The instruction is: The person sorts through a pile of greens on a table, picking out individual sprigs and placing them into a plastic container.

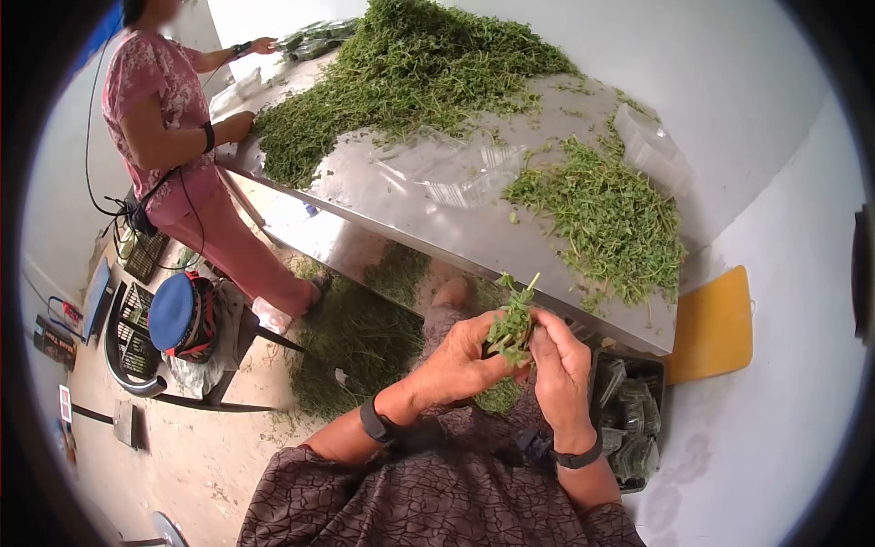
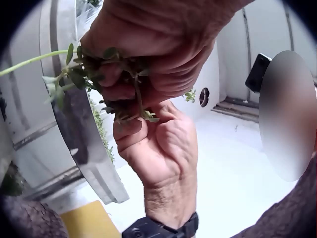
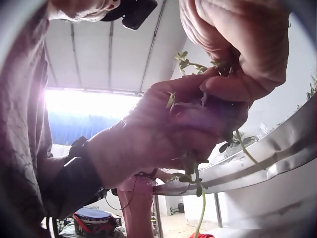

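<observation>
My left hand (image 1: 460, 360) grips a small bunch of purslane sprigs (image 1: 512, 330) in front of my lap, just off the table's near edge. Its fingers curl round the stems, and leaves and a pale stem (image 2: 34, 62) stick out in the left wrist view. Against the bunch from the other side, my right hand (image 1: 561, 365) pinches sprigs with thumb and curled fingertips. In the right wrist view, a long stem (image 3: 202, 213) hangs below the left hand (image 3: 163, 129). The palms hide most of the bunch.
A metal table (image 1: 556, 228) bears a large green heap (image 1: 428, 73), a smaller heap (image 1: 606, 214) and clear plastic containers (image 1: 474, 173). At right are a yellow board (image 1: 715, 324) and a crate of packs (image 1: 629, 410). Another person (image 1: 169, 118) stands left, near a chair (image 1: 137, 365).
</observation>
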`<state>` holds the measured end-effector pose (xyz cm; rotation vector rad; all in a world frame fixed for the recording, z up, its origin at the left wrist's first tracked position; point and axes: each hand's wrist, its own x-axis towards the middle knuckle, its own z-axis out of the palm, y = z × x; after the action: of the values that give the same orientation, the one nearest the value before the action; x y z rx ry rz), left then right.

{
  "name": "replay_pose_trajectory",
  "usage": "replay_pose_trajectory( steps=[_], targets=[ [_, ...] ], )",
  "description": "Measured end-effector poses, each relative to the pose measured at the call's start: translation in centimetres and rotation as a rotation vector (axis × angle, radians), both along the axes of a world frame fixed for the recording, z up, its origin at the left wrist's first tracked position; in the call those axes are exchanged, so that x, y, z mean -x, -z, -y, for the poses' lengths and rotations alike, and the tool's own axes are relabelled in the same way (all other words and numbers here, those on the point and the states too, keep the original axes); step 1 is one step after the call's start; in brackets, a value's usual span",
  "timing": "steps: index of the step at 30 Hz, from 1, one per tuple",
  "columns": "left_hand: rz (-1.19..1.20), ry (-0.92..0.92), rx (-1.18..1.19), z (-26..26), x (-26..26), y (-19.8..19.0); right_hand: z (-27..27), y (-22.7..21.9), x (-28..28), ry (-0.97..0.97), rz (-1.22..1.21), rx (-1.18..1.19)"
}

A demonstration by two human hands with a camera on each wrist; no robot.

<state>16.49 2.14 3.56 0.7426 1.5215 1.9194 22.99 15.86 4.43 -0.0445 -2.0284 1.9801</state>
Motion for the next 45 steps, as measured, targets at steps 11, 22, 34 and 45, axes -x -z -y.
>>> replay_pose_trajectory(
  steps=[11,22,34,45],
  targets=[
    [-0.415,-0.459,0.058,4.3,5.3,-2.8,-3.9,-1.4,2.5,-0.059,0.021,-0.109],
    [-0.956,-0.807,0.432,2.8,15.3,-9.7,-8.6,0.7,4.8,-0.039,0.094,-0.071],
    [-1.072,-0.481,0.664,-1.4,17.8,-8.1,-10.3,1.0,4.1,-0.109,0.124,0.044],
    [-1.093,-0.549,0.708,0.1,13.0,-4.3,-9.9,1.2,4.2,-0.103,0.014,-0.016]
  ],
)
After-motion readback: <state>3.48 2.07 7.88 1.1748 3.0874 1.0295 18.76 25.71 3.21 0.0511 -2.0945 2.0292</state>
